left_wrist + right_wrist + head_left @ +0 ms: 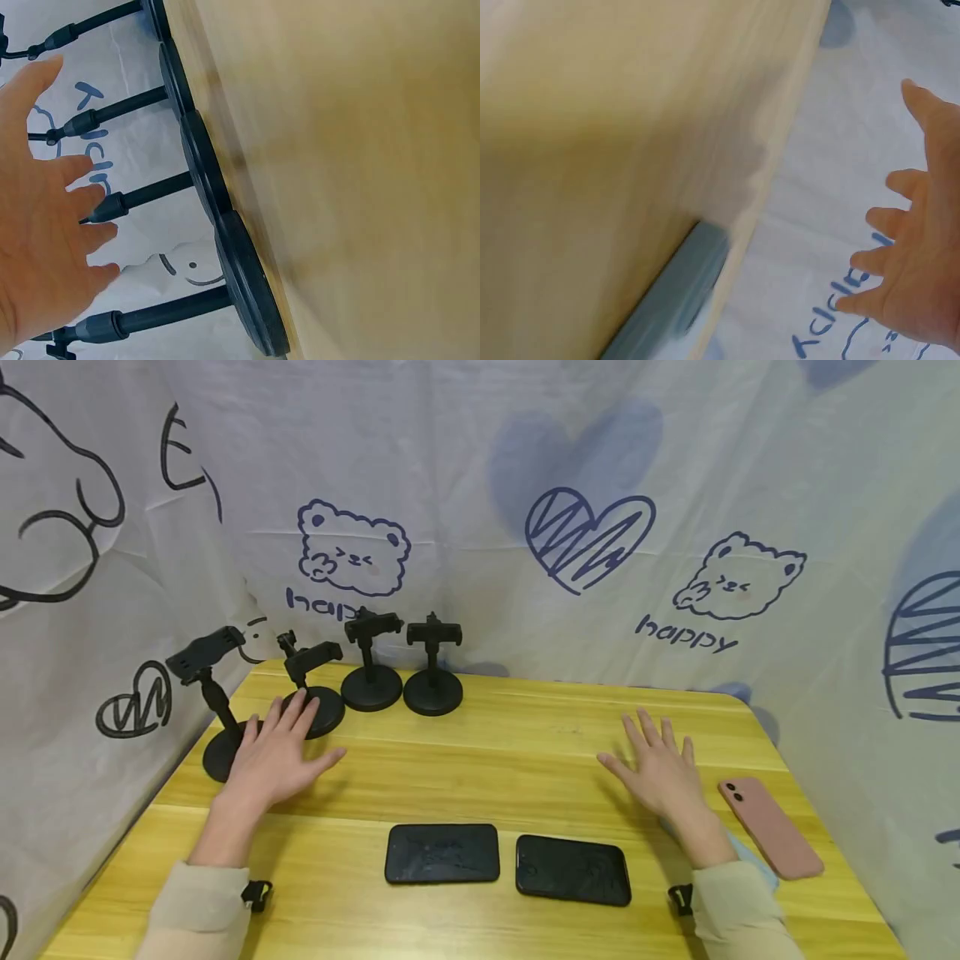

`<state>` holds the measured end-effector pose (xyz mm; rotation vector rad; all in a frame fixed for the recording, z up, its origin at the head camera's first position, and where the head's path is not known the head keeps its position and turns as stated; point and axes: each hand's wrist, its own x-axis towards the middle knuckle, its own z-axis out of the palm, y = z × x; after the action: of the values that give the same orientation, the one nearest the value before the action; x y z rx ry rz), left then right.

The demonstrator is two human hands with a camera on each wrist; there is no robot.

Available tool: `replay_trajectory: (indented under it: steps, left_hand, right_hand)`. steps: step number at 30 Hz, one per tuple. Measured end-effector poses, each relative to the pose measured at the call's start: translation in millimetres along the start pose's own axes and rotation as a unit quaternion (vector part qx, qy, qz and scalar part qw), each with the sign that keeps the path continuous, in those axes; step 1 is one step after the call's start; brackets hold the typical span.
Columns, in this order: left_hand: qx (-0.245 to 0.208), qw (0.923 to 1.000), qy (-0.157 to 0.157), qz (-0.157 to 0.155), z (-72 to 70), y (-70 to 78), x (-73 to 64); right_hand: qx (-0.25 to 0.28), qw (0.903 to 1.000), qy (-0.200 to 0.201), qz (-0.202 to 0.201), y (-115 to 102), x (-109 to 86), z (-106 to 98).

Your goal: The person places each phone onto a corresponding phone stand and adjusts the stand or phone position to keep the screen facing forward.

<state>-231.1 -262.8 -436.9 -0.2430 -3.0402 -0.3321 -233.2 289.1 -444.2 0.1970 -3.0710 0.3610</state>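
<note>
My left hand [276,758] is spread above the table's left side, nearest to two black phone stands; its fingers hold nothing. One stand [217,702] is just left of it and another stand [318,693] lies beyond the fingertips. In the left wrist view the hand [49,217] is apart from the stand bases. My right hand [660,768] hovers with spread fingers over the right side, also holding nothing. A light blue phone [753,857] is partly hidden under the right forearm. Beside it a pink phone [772,828] lies with its camera side up.
Two black phones, a left one [442,853] and a right one [573,870], lie flat near the front middle. Two more stands, one [372,687] and another [432,693], stand at the back left. A printed white cloth [465,468] hangs behind the wooden table [510,760].
</note>
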Motion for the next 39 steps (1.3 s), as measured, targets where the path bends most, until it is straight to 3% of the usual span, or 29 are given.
replay_trajectory:
  steps: [7, 14, 18, 23, 27, 32, 39]
  left_hand:
    - [-0.045, 0.9980, 0.038, 0.023, -0.7, 11.6, 12.1]
    - [-0.108, 0.9913, 0.072, 0.023, 6.7, 26.3, 32.7]
    - [-0.140, 0.9866, 0.081, 0.023, 14.1, 35.6, 44.7]
    - [-0.196, 0.9773, 0.077, 0.025, 22.8, 46.8, 63.4]
    - [-0.251, 0.9652, 0.072, 0.014, 27.9, 54.4, 80.7]
    - [-0.288, 0.9564, 0.046, 0.003, 33.4, 58.9, 101.6]
    - [-0.280, 0.9600, 0.008, 0.006, 41.4, 70.5, 131.8]
  right_hand:
    - [0.087, 0.9948, 0.030, -0.044, -23, 15.5, -5]
    - [0.199, 0.9750, 0.069, -0.071, -57, 40.5, -6]
    - [0.275, 0.9519, 0.099, -0.091, -82, 59.5, -4]
    - [0.375, 0.9168, 0.104, -0.090, -112, 80.3, -2]
    - [0.408, 0.9028, 0.103, -0.089, -136, 98.2, -1]
    - [0.430, 0.8948, 0.088, -0.079, -169, 122.1, 1]
    - [0.432, 0.8964, 0.064, -0.075, -208, 157.6, 7]
